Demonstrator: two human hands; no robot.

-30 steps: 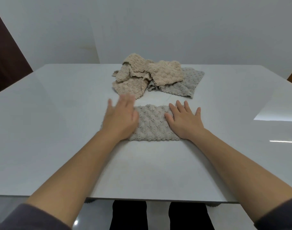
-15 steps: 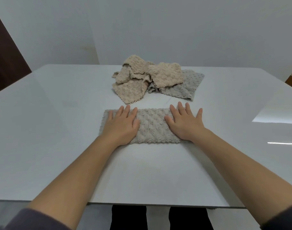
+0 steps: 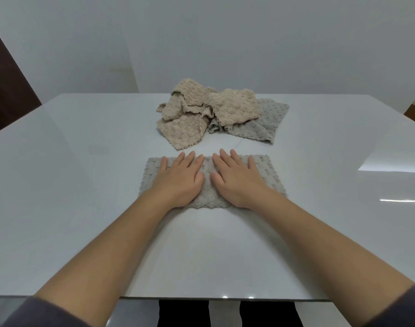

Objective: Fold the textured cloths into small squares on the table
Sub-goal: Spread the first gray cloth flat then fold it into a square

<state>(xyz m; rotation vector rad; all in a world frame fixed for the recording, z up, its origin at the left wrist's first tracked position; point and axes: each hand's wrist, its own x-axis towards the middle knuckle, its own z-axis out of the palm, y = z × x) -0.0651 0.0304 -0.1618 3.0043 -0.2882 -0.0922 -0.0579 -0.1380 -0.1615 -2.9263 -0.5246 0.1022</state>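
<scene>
Grey cloth (image 3: 269, 177) pressed by left grip (image 3: 178, 182), right grip (image 3: 239, 182) (both flat)

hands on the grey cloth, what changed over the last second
The left hand came down flat on the grey cloth, then both it and the right hand slid inward to the middle, thumbs now nearly touching. Nothing was gripped or let go. The cloth stayed folded in a strip, and the pile behind it is unchanged.

Head camera, close above table (image 3: 83, 185), facing forward-down.
</scene>
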